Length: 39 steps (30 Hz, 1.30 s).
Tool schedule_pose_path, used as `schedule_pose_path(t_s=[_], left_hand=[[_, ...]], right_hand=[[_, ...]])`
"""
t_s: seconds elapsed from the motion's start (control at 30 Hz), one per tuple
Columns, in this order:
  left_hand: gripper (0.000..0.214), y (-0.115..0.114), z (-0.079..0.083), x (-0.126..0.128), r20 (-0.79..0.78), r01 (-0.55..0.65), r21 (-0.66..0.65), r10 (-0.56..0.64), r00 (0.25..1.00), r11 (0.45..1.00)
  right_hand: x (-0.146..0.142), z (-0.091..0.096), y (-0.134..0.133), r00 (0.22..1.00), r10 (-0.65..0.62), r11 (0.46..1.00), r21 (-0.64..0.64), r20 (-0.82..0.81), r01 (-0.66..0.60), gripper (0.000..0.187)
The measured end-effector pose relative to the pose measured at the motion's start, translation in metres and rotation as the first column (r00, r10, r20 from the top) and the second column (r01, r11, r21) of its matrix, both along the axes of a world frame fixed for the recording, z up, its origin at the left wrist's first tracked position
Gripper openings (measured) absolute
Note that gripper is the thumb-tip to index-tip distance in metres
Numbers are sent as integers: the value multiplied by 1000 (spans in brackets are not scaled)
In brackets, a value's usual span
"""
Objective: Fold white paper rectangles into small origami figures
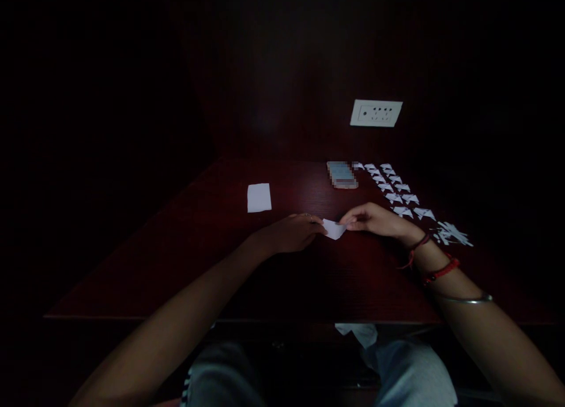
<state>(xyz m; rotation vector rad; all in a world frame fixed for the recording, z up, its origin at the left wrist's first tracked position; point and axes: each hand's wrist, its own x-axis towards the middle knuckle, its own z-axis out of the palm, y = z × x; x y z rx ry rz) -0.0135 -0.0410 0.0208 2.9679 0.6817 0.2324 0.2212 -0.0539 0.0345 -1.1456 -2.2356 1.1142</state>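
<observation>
A small piece of white paper (pixel 334 229), partly bent up at its right side, is held between both hands just above or on the dark red table (pixel 212 248). My left hand (pixel 293 231) pinches its left edge, a ring on one finger. My right hand (pixel 375 219) grips the raised right corner between thumb and fingers. Farther left lies a flat white paper sheet (pixel 259 198). To the right of my right hand, several small folded paper pieces (pixel 394 198) lie in two rows.
A pile of thin white paper strips (pixel 452 234) lies near my right wrist. A phone (pixel 342 175), its screen blurred, rests toward the back. A socket plate (pixel 376 113) is on the wall behind. Below the table's front edge, something white (pixel 359 334) shows above my knees.
</observation>
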Motion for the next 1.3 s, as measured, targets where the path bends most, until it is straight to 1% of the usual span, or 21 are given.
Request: schedule_pose_path(t_s=[0.07, 0.13, 0.2, 0.37, 0.57, 0.7, 0.8, 1.0, 1.13, 1.3], left_hand=[[31, 0, 0, 0, 3, -1, 5, 1, 1000, 1000], [31, 0, 1, 1, 7, -7, 17, 7, 1000, 1000], [32, -1, 1, 1, 3, -11, 29, 11, 1000, 1000], [33, 0, 0, 0, -28, -7, 49, 9, 1000, 999], [35, -5, 2, 0, -63, -16, 44, 18, 998, 999], [37, -12, 5, 0, -106, -11, 36, 14, 994, 999], [39, -16, 5, 0, -133, -20, 38, 24, 991, 999], [43, -16, 4, 1, -144, -14, 38, 19, 989, 999], [41, -17, 6, 3, -150, -35, 5, 35, 988, 999], [42, -20, 8, 5, -149, -40, 3, 40, 988, 999]], right_hand=[[-3, -4, 4, 999, -32, 992, 123, 18, 29, 24], [-7, -9, 7, 998, -63, 971, 232, 31, 54, 23], [-13, -13, 10, 994, -106, 954, 284, 33, 93, 23], [-27, -21, 14, 971, -239, 935, 275, 24, 223, 17], [-36, -21, 12, 942, -333, 894, 328, 29, 306, 10], [-37, -20, 13, 922, -383, 880, 326, 57, 346, 14], [-37, -20, 14, 917, -390, 880, 326, 81, 346, 15], [-38, -25, 15, 925, -376, 876, 350, 63, 333, 8], [-40, -29, 11, 928, -370, 853, 412, 40, 322, 3], [-42, -31, 7, 925, -379, 819, 476, 31, 320, 4]])
